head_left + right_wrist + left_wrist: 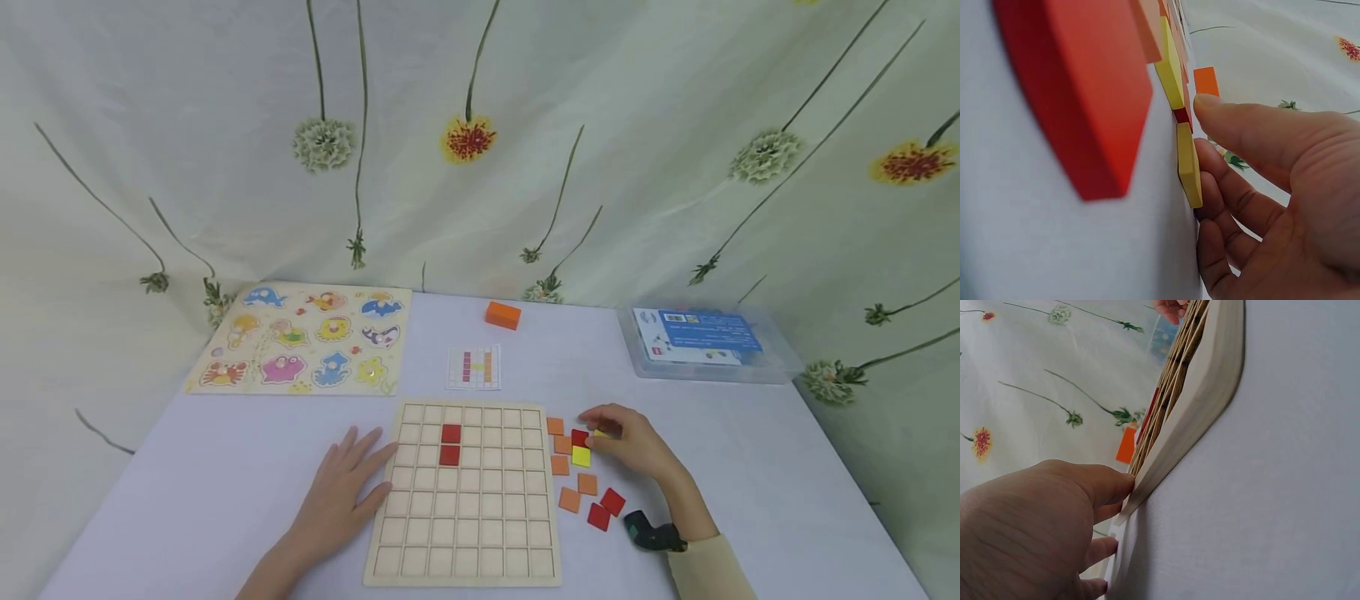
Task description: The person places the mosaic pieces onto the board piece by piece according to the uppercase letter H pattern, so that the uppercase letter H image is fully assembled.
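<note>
A wooden grid board [468, 504] lies on the white table, two red square tiles [450, 456] set one above the other in its upper cells. My left hand [345, 496] rests at the board's left edge, fingers spread and fingertips at the rim in the left wrist view. To the right of the board, my right hand [633, 442] is low over the loose tiles. Its fingers lie beside a yellow tile [1189, 165], and the thumb hovers by a red tile [578, 438]. Another yellow tile [581, 457] lies just in front of that red one.
Several orange tiles [569, 500] and two red tiles [598, 517] lie scattered right of the board. Behind it are a small pattern card [474, 367] and an orange block [502, 315]. A sea-animal puzzle [247, 333] lies back left; a clear plastic box [645, 363] stands back right.
</note>
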Demonstrator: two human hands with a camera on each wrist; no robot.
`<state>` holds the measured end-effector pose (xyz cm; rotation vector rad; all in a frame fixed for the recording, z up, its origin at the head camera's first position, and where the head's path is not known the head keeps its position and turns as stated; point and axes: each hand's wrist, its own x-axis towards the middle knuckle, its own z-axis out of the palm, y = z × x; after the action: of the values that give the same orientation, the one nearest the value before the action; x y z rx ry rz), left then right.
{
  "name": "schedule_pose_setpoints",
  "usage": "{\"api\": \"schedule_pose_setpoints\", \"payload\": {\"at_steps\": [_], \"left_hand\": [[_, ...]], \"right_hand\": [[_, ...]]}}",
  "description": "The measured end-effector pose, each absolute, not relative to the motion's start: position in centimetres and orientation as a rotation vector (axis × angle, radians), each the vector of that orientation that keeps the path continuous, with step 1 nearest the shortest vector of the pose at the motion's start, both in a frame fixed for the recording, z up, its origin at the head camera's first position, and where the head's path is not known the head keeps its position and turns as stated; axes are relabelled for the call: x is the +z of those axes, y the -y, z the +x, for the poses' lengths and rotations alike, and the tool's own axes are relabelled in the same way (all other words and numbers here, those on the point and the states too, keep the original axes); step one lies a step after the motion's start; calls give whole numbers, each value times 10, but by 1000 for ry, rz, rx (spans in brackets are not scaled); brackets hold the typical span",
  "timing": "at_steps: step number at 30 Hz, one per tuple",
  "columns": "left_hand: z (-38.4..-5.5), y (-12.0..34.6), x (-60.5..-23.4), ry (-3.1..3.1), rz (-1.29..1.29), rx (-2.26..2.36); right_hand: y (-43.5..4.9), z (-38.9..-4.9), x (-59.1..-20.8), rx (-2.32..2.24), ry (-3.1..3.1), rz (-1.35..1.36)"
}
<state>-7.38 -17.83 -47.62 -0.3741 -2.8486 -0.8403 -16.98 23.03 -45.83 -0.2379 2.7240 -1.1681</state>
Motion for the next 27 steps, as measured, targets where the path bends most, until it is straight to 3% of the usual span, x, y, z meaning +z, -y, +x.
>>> {"api": "schedule_pose_setpoints", "payload": {"at_steps": [27], "left_hand": [[-75,179,-482,2854,-375,-838]], "right_hand": [[-230,-170,-461,-1111,-2743,-290]]}}
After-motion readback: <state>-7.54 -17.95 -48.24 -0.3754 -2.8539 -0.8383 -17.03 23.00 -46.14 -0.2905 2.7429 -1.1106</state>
